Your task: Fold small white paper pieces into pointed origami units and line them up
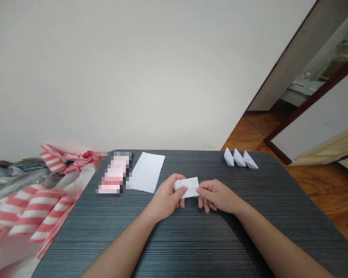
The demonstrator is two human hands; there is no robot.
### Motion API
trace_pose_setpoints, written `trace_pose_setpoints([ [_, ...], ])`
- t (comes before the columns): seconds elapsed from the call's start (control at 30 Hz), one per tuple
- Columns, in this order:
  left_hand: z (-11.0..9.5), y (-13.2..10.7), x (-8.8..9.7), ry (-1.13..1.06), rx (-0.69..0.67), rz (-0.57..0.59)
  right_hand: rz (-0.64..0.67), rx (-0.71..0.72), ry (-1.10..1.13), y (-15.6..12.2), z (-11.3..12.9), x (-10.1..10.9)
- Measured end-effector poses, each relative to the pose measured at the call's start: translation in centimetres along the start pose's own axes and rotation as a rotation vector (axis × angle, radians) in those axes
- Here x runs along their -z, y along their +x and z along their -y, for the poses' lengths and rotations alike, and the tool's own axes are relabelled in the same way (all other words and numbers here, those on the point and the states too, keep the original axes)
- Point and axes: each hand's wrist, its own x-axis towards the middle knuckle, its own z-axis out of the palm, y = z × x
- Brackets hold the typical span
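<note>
A small folded piece of white paper point(191, 186) is held between both hands above the dark table. My left hand point(168, 196) grips its left end, thumb on top and fingers behind. At its right edge, my right hand point(216, 195) pinches the paper between thumb and index finger, while the other fingers hang curled below. A diagonal fold line crosses the face of the paper. Beyond my left hand lies a stack of white paper sheets point(147, 172). Three folded white paper boats point(239, 158) stand in a row at the table's far right.
The dark wood-grain table point(179, 243) meets a pale wall point(162, 77) at its back edge. A pixelated, phone-like object point(114, 173) lies at the left. Red-and-white striped cloth point(34, 210) is heaped beside the table; a doorway opens onto wooden floor point(333, 193) at right.
</note>
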Motion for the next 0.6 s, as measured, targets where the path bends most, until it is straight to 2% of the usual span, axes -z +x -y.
trace_pose_setpoints([
  [0.33, -0.46, -0.25, -0.20, 0.040, 0.003, -0.037, -0.001, 0.012, -0.053, -0.03, 0.40, -0.13],
  [0.6, 0.32, 0.05, 0.02, -0.009, 0.006, -0.061, 0.018, -0.010, 0.046, 0.19, -0.05, -0.21],
])
